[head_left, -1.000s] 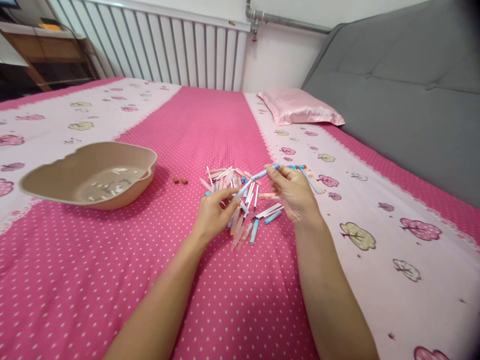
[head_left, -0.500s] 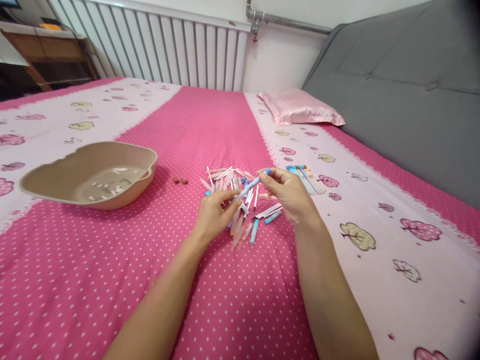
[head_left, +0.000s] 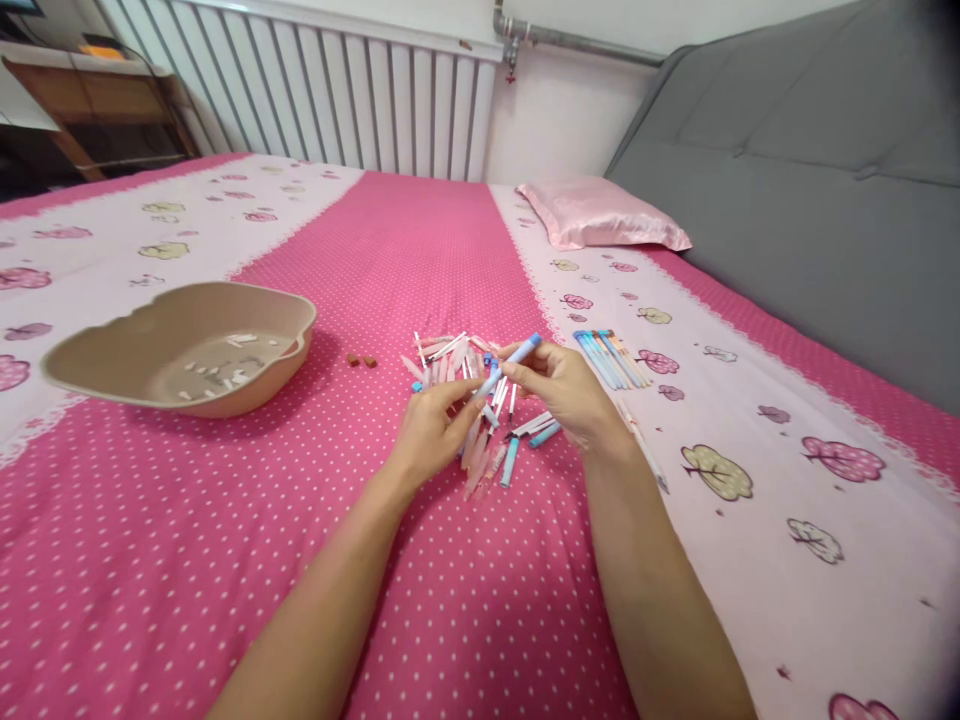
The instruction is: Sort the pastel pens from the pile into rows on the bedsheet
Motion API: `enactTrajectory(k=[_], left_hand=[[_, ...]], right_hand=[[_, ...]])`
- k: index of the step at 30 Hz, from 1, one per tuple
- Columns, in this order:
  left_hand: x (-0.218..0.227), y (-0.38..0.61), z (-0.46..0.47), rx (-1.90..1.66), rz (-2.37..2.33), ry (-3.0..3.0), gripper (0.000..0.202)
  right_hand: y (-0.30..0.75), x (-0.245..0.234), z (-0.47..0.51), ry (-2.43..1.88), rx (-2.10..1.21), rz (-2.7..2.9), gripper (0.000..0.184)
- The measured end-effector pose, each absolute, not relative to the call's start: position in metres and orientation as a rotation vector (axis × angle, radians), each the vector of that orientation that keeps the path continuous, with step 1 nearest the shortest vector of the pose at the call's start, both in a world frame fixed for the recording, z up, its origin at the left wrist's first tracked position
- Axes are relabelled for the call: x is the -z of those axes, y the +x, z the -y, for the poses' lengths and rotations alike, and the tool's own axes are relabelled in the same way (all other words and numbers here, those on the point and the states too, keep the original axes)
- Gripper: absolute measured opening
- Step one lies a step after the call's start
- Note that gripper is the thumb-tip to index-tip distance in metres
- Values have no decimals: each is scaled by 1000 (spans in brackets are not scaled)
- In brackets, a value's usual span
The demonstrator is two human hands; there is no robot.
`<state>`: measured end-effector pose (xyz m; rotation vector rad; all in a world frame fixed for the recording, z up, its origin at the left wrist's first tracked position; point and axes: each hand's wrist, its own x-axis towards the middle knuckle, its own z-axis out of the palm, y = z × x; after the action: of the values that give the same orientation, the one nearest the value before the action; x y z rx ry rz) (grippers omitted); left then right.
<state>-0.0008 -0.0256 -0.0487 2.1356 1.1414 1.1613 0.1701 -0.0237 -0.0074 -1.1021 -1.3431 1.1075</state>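
My left hand (head_left: 431, 425) pinches the lower end of a light blue pen (head_left: 521, 350) with a darker blue tip. My right hand (head_left: 562, 385) has its thumb and fingers closed on the middle of the same pen, which slants up to the right. Beneath both hands lies a loose pile of pen parts (head_left: 476, 450), pink, white and blue, partly hidden by the fingers. A teal pen piece (head_left: 509, 463) rests at the pile's near edge.
A beige basin (head_left: 180, 330) with small white pieces stands at left. Two brown bits (head_left: 361, 360) lie beside it. A row of pens (head_left: 611, 358) is at right, with a single pen (head_left: 641, 440) near my right forearm. A pink pillow (head_left: 604, 215) lies farther back.
My right hand has slid down and left along the pen, from its blue end to its middle. The single pen beside my right forearm now shows.
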Motion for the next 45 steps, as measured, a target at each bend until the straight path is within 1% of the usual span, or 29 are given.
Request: enactTrajectory(k=[10,17,25,29,38,45], left_hand=[[50,-1,26,-1124,-1128,2115,28],[50,-1,27,-1079,-1129,2115,28],[53,-1,26,-1078,-1104,2123,26],[54,0,25,-1125,-1093,2085,22],[51,0,26,-1271,-1080,1965,12],[50,0,25,-1534,-1100,1973,10]], right_hand=[[169,10,23,-1113,-1164,1349,28],[168,10,24,-1108,-1205,1348,34],[167,13,22,-1094,-1190,1365,33],[165,15,20,-1066,-1135,1364,35],[162,11,24,-902,-1040,1503,26],[160,3,31,-865,-918,1615,19]])
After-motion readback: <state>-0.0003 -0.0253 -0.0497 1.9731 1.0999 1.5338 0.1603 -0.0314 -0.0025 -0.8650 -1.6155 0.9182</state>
